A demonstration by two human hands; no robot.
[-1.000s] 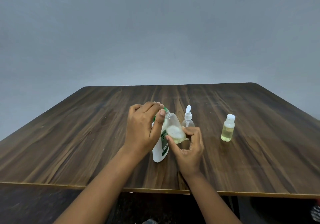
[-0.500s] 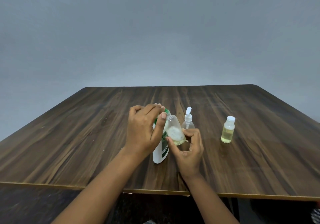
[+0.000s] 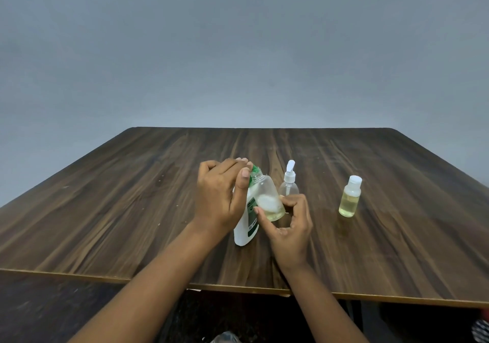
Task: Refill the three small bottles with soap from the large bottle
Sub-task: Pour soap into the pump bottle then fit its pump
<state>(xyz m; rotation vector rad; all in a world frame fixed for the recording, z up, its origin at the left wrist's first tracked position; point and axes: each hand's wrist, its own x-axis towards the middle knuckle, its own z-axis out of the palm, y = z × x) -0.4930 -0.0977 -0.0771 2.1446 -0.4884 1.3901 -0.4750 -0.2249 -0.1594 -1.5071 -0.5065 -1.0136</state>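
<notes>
Large bottle (image 3: pixel 242 234) gripped, small bottle (image 3: pixel 267 197) tilted

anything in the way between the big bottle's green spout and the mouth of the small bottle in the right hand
Nothing visible. The right hand holds the small bottle tilted, its uncapped mouth right at the green spout of the large bottle, which the left hand grips at the top.

Table (image 3: pixel 132 210) bears large bottle (image 3: pixel 242 232), sprayer (image 3: pixel 289 181), capped bottle (image 3: pixel 349 199).
</notes>
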